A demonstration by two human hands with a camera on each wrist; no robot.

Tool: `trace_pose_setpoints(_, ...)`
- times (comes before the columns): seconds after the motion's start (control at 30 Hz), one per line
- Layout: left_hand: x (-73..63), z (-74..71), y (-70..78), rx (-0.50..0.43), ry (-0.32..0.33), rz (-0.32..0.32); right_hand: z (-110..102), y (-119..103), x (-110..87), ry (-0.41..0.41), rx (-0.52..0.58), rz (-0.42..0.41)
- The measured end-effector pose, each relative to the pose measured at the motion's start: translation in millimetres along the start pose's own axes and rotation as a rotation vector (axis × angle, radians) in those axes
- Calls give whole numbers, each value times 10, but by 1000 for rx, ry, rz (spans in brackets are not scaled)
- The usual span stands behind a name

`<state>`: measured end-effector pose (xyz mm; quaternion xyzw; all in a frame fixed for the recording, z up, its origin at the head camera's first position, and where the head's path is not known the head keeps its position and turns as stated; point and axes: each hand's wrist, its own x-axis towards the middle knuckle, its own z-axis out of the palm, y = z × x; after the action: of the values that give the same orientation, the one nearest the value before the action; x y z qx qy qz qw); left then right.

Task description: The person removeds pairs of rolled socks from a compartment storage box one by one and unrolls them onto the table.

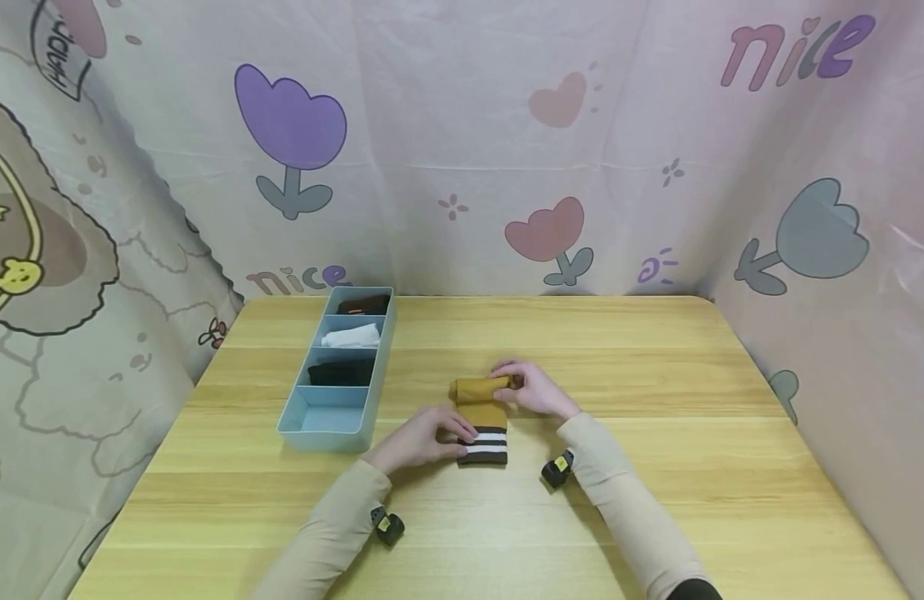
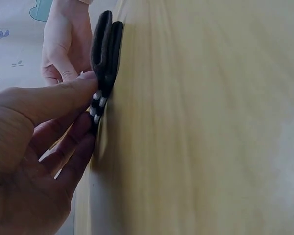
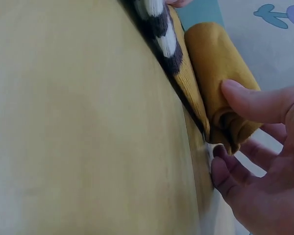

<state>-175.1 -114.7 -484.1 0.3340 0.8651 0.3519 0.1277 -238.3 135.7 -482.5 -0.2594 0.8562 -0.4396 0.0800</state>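
A mustard sock point(image 1: 482, 415) with a dark cuff and white stripes lies flat on the table, its far end rolled up. My right hand point(image 1: 532, 389) holds the right end of that roll. In the right wrist view, the thumb lies on the mustard roll point(image 3: 220, 63) and the fingers curve round its end. My left hand point(image 1: 430, 437) rests its fingertips on the striped part at the sock's left edge. The left wrist view shows the folded layers of the dark cuff point(image 2: 102, 46) edge-on, with the left thumb and fingertips pressing against the sock's upper side.
A light blue divided box point(image 1: 289, 421) stands to the left of the hands. Its compartments hold a dark brown bundle point(image 1: 364, 305), a white bundle point(image 1: 352, 336) and a black bundle point(image 1: 342, 372); the nearest compartment is bare. A printed cloth point(image 1: 432, 125) hangs behind the wooden table point(image 1: 619, 350).
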Motion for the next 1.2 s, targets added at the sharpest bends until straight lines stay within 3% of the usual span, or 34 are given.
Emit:
trace_pose_setpoints(0.27, -6, 5, 5, -6, 6, 26, 27, -16, 106, 23, -61, 34)
trace_pose_setpoints(0.77, -11, -3, 14, -15, 3, 26, 55, -43, 260, 86, -39, 119)
trace_pose_setpoints(0.87, -11, -3, 10, -15, 3, 27, 62, -25, 274, 98, -39, 97)
trace_pose_setpoints(1.03, -9, -4, 6, -20, -1, 25, 82, 0, 287, 114, -10, -11)
trace_pose_setpoints(1.2, -11, -4, 6, -17, 1, 31, 82, 17, 284, 112, 19, -8)
